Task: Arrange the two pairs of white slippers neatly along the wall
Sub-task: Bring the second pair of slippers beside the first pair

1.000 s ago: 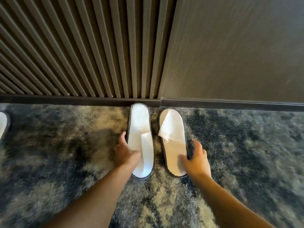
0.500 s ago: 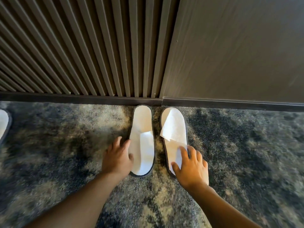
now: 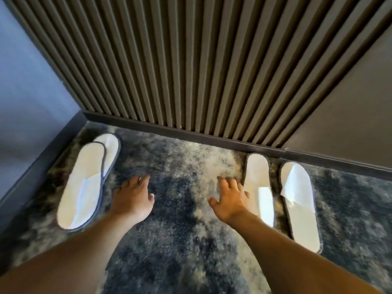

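Note:
Two white slippers lie side by side on the carpet at the right, toes against the skirting: the left one (image 3: 259,185) and the right one (image 3: 299,200). A second pair (image 3: 84,183) lies stacked, one on top of the other, in the left corner, slanted to the wall. My left hand (image 3: 132,198) hovers over the carpet, fingers apart, a short way right of the stacked pair and apart from it. Fingers spread, my right hand (image 3: 229,198) holds nothing and covers the left edge of the near slipper of the right pair.
A slatted dark wall (image 3: 191,71) with a dark skirting board (image 3: 191,136) runs along the back. A smooth panel (image 3: 350,124) continues it at the right. A blue-grey side wall (image 3: 27,85) closes the left corner. Mottled grey carpet (image 3: 182,209) lies between the pairs.
Both hands have let go of the right pair and moved left over the carpet. The view has swung left, so the stacked pair in the corner is now fully visible.

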